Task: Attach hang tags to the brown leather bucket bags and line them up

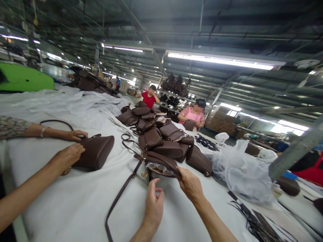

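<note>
A brown bag (pixel 161 159) lies open towards me on the white table cover, with clear plastic (pixel 157 167) showing inside. My right hand (pixel 190 183) grips the right end of its rim. Just below the bag's opening is my left hand (pixel 154 201), its fingers curled near the front edge; whether they hold anything is hidden. A gold charm (pixel 144 174) hangs at the bag's left side, and its long brown strap (pixel 117 198) trails down over the cover.
Many brown bags (pixel 169 148) are piled behind. At left, another person's hands (pixel 68 156) hold a brown bag (pixel 96 151). Clear plastic bags (pixel 239 171) and black straps (pixel 249 218) lie at right. Two people stand across the table.
</note>
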A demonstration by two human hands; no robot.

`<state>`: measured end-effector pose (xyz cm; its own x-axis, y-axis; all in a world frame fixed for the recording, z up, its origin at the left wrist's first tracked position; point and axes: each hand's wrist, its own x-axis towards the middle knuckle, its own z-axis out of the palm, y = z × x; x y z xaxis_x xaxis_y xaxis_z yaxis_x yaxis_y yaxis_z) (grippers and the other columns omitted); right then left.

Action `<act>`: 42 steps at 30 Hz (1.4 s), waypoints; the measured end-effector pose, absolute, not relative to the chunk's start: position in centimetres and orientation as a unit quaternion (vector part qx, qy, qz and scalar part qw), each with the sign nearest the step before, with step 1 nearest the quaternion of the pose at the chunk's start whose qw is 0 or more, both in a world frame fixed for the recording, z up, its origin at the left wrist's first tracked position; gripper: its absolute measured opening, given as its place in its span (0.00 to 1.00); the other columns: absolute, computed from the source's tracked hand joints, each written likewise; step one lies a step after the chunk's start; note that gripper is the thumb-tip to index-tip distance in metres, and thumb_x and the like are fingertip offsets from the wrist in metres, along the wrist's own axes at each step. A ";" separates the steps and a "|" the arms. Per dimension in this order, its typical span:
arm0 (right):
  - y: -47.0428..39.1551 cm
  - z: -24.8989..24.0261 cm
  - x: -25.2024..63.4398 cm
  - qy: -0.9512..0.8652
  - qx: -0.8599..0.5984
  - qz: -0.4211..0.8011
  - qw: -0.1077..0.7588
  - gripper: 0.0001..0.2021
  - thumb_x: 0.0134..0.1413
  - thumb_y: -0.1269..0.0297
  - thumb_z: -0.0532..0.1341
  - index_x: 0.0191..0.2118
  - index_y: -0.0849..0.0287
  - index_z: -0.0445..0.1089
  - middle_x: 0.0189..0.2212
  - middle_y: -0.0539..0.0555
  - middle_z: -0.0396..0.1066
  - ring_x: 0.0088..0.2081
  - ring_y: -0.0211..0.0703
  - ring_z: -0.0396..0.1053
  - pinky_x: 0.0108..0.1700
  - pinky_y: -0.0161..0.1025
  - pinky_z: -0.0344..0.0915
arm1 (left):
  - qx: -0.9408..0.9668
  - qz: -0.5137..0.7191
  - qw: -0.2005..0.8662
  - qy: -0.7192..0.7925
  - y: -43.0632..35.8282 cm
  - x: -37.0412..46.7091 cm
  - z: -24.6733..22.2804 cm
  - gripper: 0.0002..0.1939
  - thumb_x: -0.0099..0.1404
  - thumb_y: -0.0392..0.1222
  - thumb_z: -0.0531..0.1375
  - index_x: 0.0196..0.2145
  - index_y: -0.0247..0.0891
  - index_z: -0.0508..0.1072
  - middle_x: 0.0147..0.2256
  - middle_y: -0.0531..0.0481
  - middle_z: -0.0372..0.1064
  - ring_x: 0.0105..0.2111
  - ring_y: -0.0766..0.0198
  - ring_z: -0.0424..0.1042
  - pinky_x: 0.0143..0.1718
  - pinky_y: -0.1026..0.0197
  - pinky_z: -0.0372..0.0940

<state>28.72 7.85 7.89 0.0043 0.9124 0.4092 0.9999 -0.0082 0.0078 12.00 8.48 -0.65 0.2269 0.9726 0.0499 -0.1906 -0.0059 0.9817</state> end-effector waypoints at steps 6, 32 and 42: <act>5.4 11.4 30.4 -0.624 -0.750 -0.086 0.201 0.09 0.56 0.60 0.52 0.33 0.56 0.67 0.26 0.52 0.72 0.30 0.46 0.69 0.32 0.37 0.58 | 0.484 0.555 0.548 0.397 8.8 11.8 -0.3 0.18 0.58 0.42 0.56 0.46 0.39 0.66 0.43 0.44 0.68 0.37 0.58 0.70 0.36 0.59 0.65; -28.4 14.3 26.9 -0.444 -0.816 0.138 0.343 0.09 0.54 0.57 0.58 0.35 0.57 0.70 0.24 0.47 0.67 0.29 0.41 0.65 0.31 0.35 0.61 | 0.690 0.499 0.486 0.195 -2.3 8.0 5.0 0.09 0.63 0.44 0.55 0.35 0.39 0.71 0.30 0.51 0.70 0.28 0.63 0.71 0.32 0.62 0.68; -31.6 10.6 26.1 -0.407 -0.773 0.155 0.460 0.35 0.52 0.50 0.61 0.64 0.55 0.54 0.60 0.60 0.61 0.54 0.51 0.66 0.47 0.41 0.70 | 0.710 0.507 0.420 0.250 -6.4 4.9 3.7 0.09 0.64 0.44 0.54 0.36 0.39 0.71 0.34 0.49 0.71 0.34 0.60 0.72 0.36 0.60 0.68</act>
<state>26.05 -31.64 10.59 0.6198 0.7730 0.1353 0.4875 -0.2441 -0.8383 4.94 -6.37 3.70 0.3611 0.7808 0.5099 -0.0720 -0.5219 0.8500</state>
